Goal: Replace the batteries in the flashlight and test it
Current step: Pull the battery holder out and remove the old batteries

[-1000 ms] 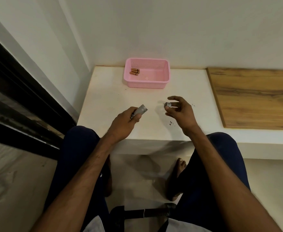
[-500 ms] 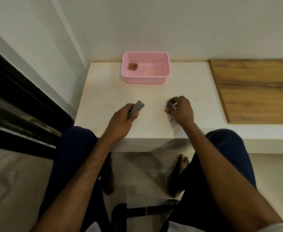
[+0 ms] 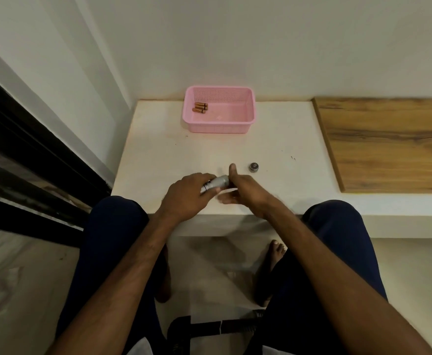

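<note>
Centrally, left hand (image 3: 184, 198) gripping flashlight (image 3: 215, 184), right hand (image 3: 245, 190) at its end, grip unclear, no legible writing

The right hand's lower fingers (image 3: 226, 198) were motion-blurred. The left hand (image 3: 186, 196) covered most of the flashlight (image 3: 216, 184). The wooden board (image 3: 389, 142) was cut off at right.

Head-worn view, forward and downward.

A white table and a wooden board

The white table (image 3: 158, 160) stands in a corner by the pale wall (image 3: 235, 42). A brown wooden board (image 3: 389, 142) lies on its right side. A black frame (image 3: 30, 155) runs along the left.
</note>
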